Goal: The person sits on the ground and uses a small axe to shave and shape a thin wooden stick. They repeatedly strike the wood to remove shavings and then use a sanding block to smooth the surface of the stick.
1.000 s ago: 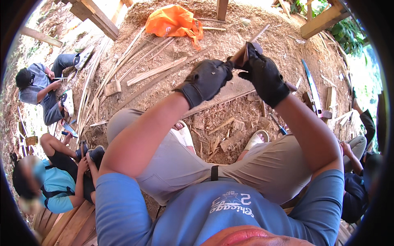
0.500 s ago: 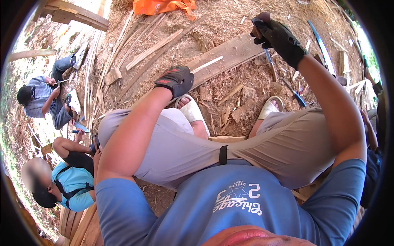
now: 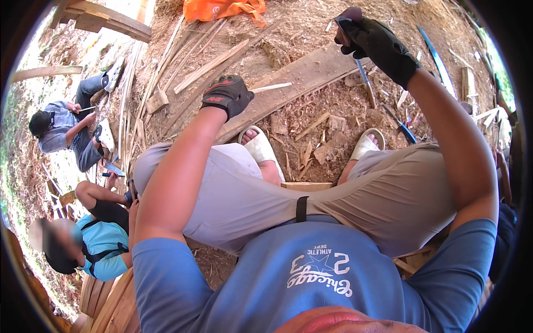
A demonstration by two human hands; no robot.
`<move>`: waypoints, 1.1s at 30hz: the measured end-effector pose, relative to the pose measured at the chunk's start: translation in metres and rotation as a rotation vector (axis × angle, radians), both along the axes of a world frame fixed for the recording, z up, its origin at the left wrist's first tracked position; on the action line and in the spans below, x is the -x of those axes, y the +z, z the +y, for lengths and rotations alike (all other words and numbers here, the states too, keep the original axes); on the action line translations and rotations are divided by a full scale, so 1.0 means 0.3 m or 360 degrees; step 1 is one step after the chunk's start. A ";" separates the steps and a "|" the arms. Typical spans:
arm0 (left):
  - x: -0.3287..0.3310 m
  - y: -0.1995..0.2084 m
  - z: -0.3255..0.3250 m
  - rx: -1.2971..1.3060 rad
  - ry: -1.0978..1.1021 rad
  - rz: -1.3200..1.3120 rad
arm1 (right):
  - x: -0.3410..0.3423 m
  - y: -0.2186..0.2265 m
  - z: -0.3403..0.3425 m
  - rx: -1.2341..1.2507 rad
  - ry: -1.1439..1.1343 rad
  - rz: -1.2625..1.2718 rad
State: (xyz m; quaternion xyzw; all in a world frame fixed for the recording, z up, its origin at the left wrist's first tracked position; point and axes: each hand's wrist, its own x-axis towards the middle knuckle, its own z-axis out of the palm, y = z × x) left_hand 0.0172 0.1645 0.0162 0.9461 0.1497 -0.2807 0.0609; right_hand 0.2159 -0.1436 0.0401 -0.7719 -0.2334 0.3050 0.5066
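Note:
My left hand [image 3: 227,95], in a black and red work glove, is closed around a thin pale wood stick [image 3: 272,87]. Its free end points right, above a wide flat plank [image 3: 316,69] on the ground. Farther out to the right, my raised right hand [image 3: 386,50] wears a dark glove. Its fingers are curled round a dark brownish object [image 3: 344,34] whose kind I cannot make out. The two hands are well apart.
Sawdust and wood scraps surround my sandaled feet [image 3: 260,147]. Blue-handled tools [image 3: 405,132] and a long blade [image 3: 436,53] lie right. Long strips [image 3: 214,66] and an orange bag [image 3: 225,8] lie beyond. Two people [image 3: 55,125] [image 3: 105,238] sit at left.
My left hand has shifted a little left and away from me, drawing the wood stick with it. My right hand has risen slightly, still gripping the dark object.

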 end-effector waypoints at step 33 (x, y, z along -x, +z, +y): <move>-0.183 0.108 0.140 -0.0097 -0.0231 -0.0124 | 0.128 -0.478 0.298 0.0067 0.0131 0.0005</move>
